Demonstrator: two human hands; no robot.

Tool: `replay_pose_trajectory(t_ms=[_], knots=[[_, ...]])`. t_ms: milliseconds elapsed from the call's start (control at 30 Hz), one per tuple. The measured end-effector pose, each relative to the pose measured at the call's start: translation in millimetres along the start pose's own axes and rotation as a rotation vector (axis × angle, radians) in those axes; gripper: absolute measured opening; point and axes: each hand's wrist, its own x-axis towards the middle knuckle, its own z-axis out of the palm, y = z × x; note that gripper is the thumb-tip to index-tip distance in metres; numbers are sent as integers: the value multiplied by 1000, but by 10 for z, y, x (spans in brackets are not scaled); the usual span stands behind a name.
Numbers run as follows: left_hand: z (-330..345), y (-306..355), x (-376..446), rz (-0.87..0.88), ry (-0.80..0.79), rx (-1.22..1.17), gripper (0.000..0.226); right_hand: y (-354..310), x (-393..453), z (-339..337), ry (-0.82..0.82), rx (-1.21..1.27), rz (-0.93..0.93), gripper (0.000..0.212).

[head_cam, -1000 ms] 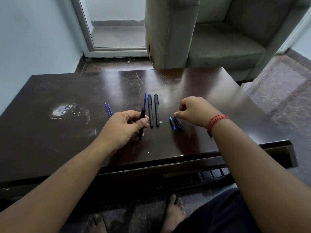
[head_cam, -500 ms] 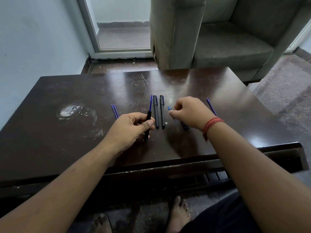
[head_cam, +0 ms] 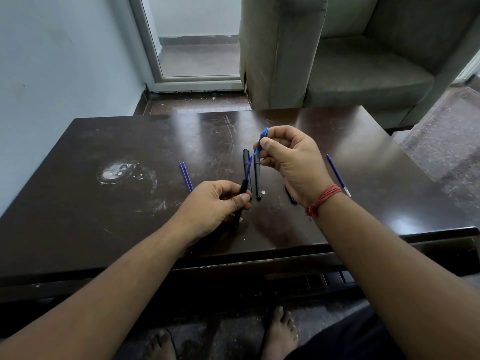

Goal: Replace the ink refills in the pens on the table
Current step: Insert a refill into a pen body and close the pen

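My left hand (head_cam: 215, 203) grips a black pen barrel (head_cam: 241, 193) with a blue refill (head_cam: 248, 167) sticking out of its far end. My right hand (head_cam: 293, 162) is raised above the table and pinches a small blue pen tip piece (head_cam: 261, 142) between thumb and fingers. Two black pens (head_cam: 257, 178) lie side by side on the dark table (head_cam: 104, 216) between my hands. A pair of blue refills (head_cam: 185, 175) lies to the left, and a single blue refill (head_cam: 337, 175) lies to the right. Another dark pen part (head_cam: 291, 197) shows partly under my right wrist.
The table has a whitish stain (head_cam: 122, 172) at its left. A grey armchair (head_cam: 337, 55) stands behind the table, and a glass door (head_cam: 197, 40) is at the back. My bare feet (head_cam: 280, 331) are on the floor below the table's front edge.
My right hand has lifted off the table with the blue tip piece pinched in it and turned palm-side toward me. My left hand keeps its grip on the barrel.
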Motion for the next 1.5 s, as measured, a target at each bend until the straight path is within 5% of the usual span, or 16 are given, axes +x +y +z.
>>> replay_pose_trajectory(t_ms=[1500], knots=[[-83,49,-24,96,64,110,14,58,-110,115,-186,-227,-4,12]])
